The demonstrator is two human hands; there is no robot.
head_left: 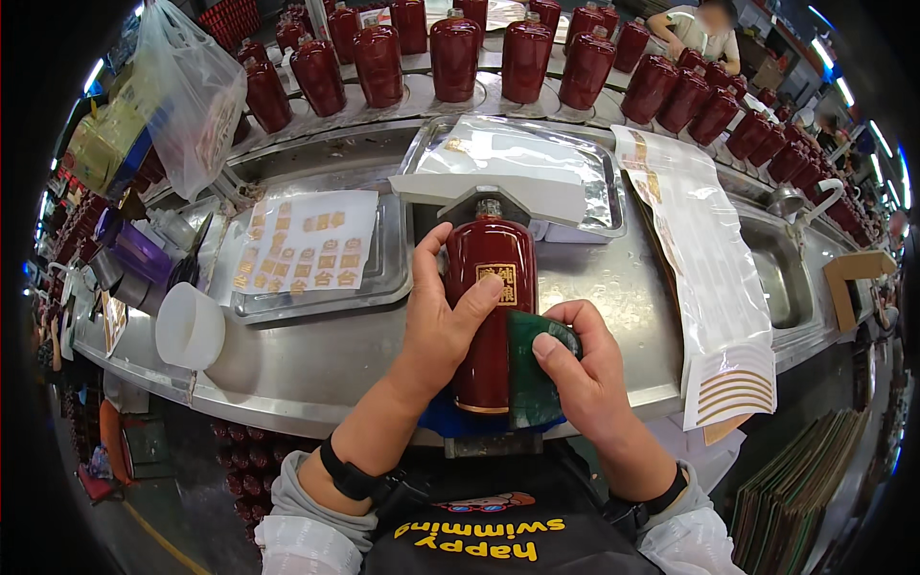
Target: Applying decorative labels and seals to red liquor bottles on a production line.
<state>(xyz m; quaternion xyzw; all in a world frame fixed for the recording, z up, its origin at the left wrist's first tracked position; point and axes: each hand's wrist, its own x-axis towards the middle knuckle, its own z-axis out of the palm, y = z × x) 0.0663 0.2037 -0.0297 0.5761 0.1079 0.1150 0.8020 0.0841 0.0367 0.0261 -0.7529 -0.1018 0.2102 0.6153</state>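
Observation:
In front of me a dark red glass bottle (481, 350) lies along a holder on the steel bench, its neck pointing away from me. A gold square label (496, 285) sits on its upper face. My left hand (443, 302) is closed around the bottle's left side, thumb on the label's edge. Pinched in my right hand (580, 359) is a green flat scraper (533, 374), held against the bottle's lower right side. Blue material (441, 419) shows beneath the bottle's base.
Left stands a metal tray with a sheet of gold decals (309, 241), beside a white plastic cup (190, 326). Behind are another steel tray (613, 206) and a conveyor with several red bottles (453, 57). Long decal sheets (685, 230) lie right, near a sink (767, 268). A co-worker (698, 34) sits beyond.

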